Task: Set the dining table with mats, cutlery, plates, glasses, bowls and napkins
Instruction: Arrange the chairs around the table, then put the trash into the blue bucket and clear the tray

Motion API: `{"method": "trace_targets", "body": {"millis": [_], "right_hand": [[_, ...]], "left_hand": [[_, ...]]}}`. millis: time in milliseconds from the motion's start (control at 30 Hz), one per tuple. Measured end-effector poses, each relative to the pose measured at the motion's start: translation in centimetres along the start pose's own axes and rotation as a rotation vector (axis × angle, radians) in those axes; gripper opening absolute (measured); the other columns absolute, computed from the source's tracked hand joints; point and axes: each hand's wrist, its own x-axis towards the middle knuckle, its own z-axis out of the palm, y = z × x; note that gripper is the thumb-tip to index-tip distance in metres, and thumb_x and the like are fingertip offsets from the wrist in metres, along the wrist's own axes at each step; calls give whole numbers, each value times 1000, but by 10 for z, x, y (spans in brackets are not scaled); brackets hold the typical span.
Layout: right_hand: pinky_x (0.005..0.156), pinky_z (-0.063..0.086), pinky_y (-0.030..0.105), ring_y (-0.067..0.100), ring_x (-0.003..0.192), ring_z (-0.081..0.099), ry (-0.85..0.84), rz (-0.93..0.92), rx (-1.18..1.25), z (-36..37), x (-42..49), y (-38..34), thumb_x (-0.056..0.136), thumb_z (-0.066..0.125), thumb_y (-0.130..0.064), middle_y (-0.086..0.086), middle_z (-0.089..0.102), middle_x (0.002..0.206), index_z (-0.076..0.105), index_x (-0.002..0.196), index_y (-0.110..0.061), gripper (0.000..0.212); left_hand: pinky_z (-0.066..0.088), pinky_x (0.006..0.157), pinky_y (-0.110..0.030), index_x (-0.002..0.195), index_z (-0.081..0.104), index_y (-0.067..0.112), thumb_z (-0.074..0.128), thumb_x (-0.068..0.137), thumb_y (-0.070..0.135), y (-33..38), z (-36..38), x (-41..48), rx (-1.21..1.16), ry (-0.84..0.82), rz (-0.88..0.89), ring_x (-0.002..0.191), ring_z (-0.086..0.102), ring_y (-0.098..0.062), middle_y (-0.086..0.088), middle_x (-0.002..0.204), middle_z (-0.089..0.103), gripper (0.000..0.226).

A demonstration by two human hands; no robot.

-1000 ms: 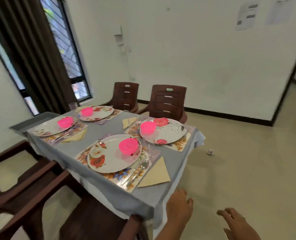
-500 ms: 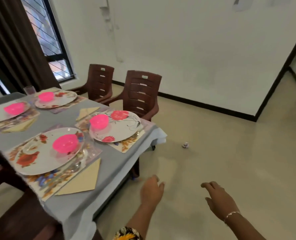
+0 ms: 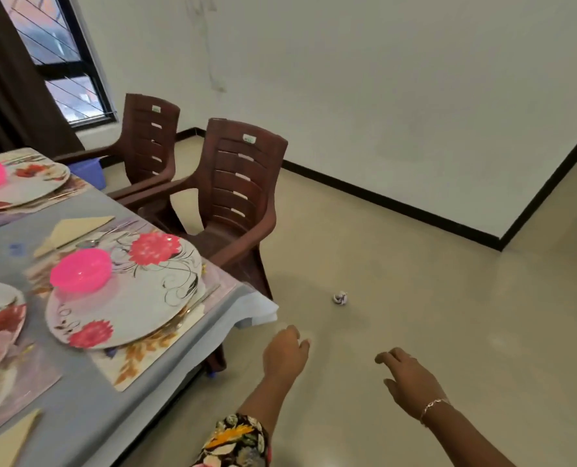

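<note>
— Over the floor just past the corner of the table [image 3: 88, 409], what are the fingers doing?

— Left hand [image 3: 285, 352]: its fingers [image 3: 301, 342] are loosely curled and pinch nothing. Right hand [image 3: 405, 375]: its fingers [image 3: 390, 356] are bent, a little spread, and also empty. Both hands hang above bare floor and touch nothing.

— And the setting?

— The nearest place looks laid. The plate [image 3: 135, 308] sits on its mat [image 3: 138, 360], the pink bowl [image 3: 79, 270] on the plate, cutlery [image 3: 196, 303] is tucked under the rim, and a napkin [image 3: 74, 229] lies beyond. I can't make out a glass; blur may hide one.

— So what's the step?

— I'd judge it a walk round the corner, to check or fetch. Keep both hands clear of the overhanging cloth [image 3: 256, 306] so nothing drags. Mind the crumpled scrap [image 3: 340, 297] on the floor near the chair [image 3: 243, 197].
</note>
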Motion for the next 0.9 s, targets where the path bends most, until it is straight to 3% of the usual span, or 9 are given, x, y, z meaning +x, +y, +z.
{"method": "trace_targets", "body": {"millis": [167,400,667,900], "right_hand": [[83,44,21,15,114,48,-40,46,41,-18,88,45,92,49,-22,-5,44,128,43,129,-26,37],[87,43,25,18,119,44,-134,-24,26,-28,217,113,93,46,-21,-2,43,129,42,129,-25,37],[90,43,27,19,119,44,-195,-116,-48,-87,384,207,93,45,-20,-1,43,128,42,129,-23,37],[90,42,29,21,121,42,-288,-159,-88,-109,514,247,92,46,-17,3,43,129,43,130,-20,38]], "left_hand": [[41,86,-31,114,51,9,45,96,32,53,7,85,42,-34,-16,111,53,-25,-8,119,57,30],[42,86,-30,117,51,10,45,96,32,110,33,199,71,-69,-81,112,53,-24,-7,120,57,31],[42,89,-31,117,52,12,44,96,34,190,33,340,18,-27,-249,112,54,-24,-7,119,59,32],[41,88,-31,116,53,10,47,95,33,220,44,450,0,-34,-302,112,53,-24,-8,118,60,32]]}}
